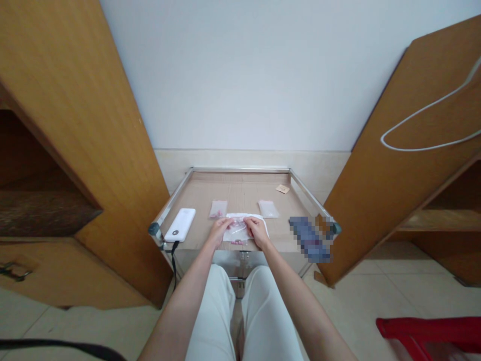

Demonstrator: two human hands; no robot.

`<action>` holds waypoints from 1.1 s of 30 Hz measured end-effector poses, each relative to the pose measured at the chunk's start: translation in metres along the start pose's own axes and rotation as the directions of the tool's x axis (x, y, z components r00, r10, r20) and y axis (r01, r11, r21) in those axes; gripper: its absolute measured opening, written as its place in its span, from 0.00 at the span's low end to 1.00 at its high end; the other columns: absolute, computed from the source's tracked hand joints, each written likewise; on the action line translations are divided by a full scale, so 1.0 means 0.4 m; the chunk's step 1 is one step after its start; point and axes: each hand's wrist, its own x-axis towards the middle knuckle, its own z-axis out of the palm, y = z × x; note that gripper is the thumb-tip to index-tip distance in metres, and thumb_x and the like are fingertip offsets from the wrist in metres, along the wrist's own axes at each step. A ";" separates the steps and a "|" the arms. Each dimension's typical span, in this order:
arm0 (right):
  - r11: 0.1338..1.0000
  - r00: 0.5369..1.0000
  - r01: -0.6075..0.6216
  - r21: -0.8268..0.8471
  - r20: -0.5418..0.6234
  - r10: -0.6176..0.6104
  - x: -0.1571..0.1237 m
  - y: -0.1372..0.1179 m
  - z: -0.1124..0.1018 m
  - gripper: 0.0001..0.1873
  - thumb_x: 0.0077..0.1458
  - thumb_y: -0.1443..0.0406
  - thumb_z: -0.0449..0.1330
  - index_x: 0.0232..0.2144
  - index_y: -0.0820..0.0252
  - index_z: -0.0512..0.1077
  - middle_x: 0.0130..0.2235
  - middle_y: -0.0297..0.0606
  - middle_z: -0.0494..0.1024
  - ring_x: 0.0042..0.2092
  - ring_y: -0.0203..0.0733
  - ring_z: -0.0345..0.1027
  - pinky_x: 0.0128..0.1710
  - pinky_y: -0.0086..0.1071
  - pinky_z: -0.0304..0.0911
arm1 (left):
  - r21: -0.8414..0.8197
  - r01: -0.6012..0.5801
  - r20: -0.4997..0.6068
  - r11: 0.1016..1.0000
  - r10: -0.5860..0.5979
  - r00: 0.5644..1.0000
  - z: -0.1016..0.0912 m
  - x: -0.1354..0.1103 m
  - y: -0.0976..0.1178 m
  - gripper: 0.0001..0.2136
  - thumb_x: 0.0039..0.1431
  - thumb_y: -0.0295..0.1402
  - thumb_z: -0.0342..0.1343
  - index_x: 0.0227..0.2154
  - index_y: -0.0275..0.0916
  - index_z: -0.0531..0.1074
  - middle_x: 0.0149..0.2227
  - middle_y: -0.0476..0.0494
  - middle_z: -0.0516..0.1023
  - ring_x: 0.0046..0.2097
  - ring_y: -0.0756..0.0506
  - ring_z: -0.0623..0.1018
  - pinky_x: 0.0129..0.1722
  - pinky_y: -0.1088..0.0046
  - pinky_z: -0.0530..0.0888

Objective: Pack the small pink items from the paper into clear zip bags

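Note:
My left hand [220,229] and my right hand [257,230] are close together near the table's front edge. Between them is a clear plastic bag [238,229], its two sides pinched in my fingers. White, sheet-like material [264,226] lies beneath the bag and my hands; what it is I cannot make out. Small pink pieces [238,242] show just in front of the bag. Behind my left hand lies a small clear bag [218,208] with pink pieces at its lower end. Another small bag [268,209], whitish, rests behind my right hand.
The low table [240,186] has a raised metal rim. A white power bank [181,224] with a black cable lies left; a small tan card [282,189] and a pixelated item [310,239] lie right. Wooden cabinets flank both sides. A red stool [432,328] stands lower right.

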 end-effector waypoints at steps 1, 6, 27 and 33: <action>1.000 1.000 -0.001 -0.001 0.001 0.001 0.000 0.000 0.001 0.16 0.42 0.58 0.55 0.13 0.60 0.58 0.10 0.24 0.53 0.13 0.27 0.42 0.13 0.25 0.37 | 0.007 0.007 0.011 1.000 -0.007 1.000 0.000 -0.001 0.001 0.08 0.36 0.35 0.57 0.19 0.34 0.72 0.18 0.51 0.69 0.23 0.54 0.64 0.25 0.78 0.59; 0.999 1.000 0.011 -0.035 0.014 -0.011 0.001 0.006 0.001 0.15 0.42 0.57 0.55 0.15 0.61 0.62 0.11 0.24 0.54 0.14 0.27 0.43 0.14 0.25 0.38 | 0.018 0.014 0.023 1.000 -0.014 1.000 -0.001 -0.004 0.003 0.10 0.36 0.37 0.58 0.19 0.34 0.71 0.18 0.52 0.68 0.23 0.54 0.63 0.25 0.78 0.58; 0.992 0.999 -0.019 -0.125 0.030 0.023 0.004 0.015 0.006 0.14 0.39 0.57 0.57 0.21 0.64 0.71 0.15 0.30 0.63 0.19 0.30 0.51 0.18 0.25 0.45 | 0.022 0.103 0.117 0.994 -0.105 0.988 0.008 -0.021 0.030 0.15 0.30 0.41 0.62 0.21 0.33 0.72 0.20 0.49 0.72 0.23 0.53 0.67 0.25 0.78 0.62; 0.989 0.999 -0.019 -0.149 0.046 0.026 0.007 0.022 0.011 0.13 0.37 0.58 0.57 0.21 0.64 0.70 0.18 0.31 0.67 0.20 0.30 0.53 0.19 0.24 0.47 | 0.042 0.102 0.139 0.994 -0.107 0.984 0.007 -0.018 0.026 0.16 0.30 0.40 0.62 0.22 0.33 0.73 0.22 0.47 0.74 0.25 0.51 0.69 0.28 0.76 0.63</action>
